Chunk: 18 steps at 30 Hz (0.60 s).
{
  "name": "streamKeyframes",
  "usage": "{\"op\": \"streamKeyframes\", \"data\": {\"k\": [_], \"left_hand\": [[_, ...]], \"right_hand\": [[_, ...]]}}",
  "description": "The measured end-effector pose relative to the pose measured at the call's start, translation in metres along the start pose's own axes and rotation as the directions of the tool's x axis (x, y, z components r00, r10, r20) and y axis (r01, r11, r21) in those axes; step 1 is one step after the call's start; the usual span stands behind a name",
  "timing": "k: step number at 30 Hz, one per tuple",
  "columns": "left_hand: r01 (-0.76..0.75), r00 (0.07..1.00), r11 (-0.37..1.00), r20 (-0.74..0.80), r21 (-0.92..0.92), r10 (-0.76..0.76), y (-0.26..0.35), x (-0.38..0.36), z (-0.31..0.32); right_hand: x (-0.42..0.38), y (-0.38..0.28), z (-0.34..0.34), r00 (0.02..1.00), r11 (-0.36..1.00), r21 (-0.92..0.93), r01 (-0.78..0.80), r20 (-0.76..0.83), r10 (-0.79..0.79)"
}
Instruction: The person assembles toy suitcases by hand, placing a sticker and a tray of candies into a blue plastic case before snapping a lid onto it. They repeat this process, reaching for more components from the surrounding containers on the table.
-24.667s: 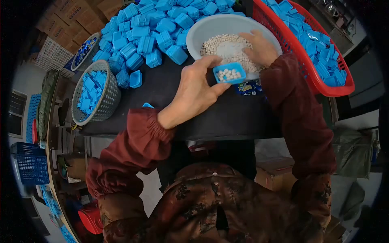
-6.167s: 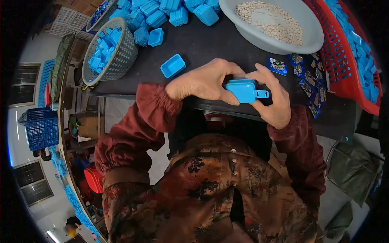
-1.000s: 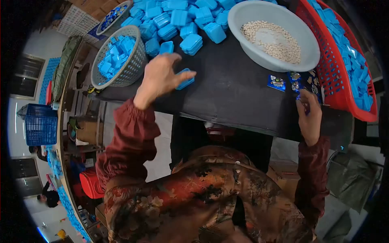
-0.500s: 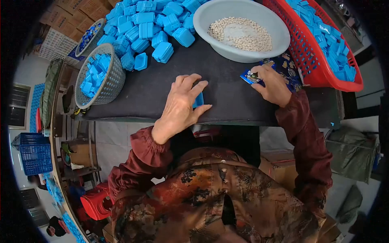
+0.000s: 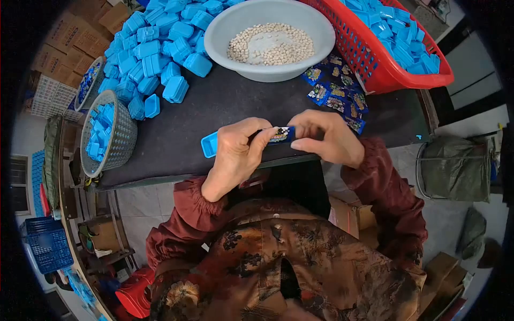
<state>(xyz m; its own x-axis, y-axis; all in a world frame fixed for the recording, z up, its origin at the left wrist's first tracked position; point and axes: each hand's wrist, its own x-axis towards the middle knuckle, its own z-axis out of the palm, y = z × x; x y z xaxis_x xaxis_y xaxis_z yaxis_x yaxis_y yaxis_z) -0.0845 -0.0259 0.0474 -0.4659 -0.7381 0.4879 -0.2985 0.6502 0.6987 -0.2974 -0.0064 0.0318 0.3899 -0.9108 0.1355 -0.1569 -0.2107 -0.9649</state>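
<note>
Between my hands, in front of my body, is a small dark blue printed packet (image 5: 279, 135). My left hand (image 5: 235, 155) pinches its left end between thumb and fingers. The bent fingers of my right hand (image 5: 333, 138) close on its right end, with the thumb just below. A small open blue plastic box half (image 5: 210, 145) lies on the black table top, beside and partly behind my left hand. More of the blue printed packets (image 5: 337, 91) are spread on the table beyond my right hand.
A grey basin (image 5: 214, 48) of pale beans and white powder stands at the back. To its left is a heap of blue boxes (image 5: 152, 64). A red basket (image 5: 369, 48) and a grey basket (image 5: 126, 136) hold blue plastic pieces. The table's front edge (image 5: 160, 179) is near me.
My right hand has brought a packet from the right to the middle. My left hand has let go of the blue box half and taken the packet's other end. The view has shifted right.
</note>
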Motion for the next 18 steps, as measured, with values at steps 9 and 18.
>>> {"op": "streamKeyframes", "data": {"k": [9,18], "left_hand": [[0.451,0.861,0.771,-0.010,-0.450,-0.509,-0.012,-0.016,-0.005],[0.431,0.863,0.743,-0.007,-0.512,-0.505,-0.013,-0.019,-0.003]], "right_hand": [[-0.036,0.053,-0.095,0.874,0.189,-0.901,-0.391,-0.428,-0.229],[-0.041,0.061,-0.100,0.836,0.110,-0.905,-0.411,-0.422,-0.351]]}}
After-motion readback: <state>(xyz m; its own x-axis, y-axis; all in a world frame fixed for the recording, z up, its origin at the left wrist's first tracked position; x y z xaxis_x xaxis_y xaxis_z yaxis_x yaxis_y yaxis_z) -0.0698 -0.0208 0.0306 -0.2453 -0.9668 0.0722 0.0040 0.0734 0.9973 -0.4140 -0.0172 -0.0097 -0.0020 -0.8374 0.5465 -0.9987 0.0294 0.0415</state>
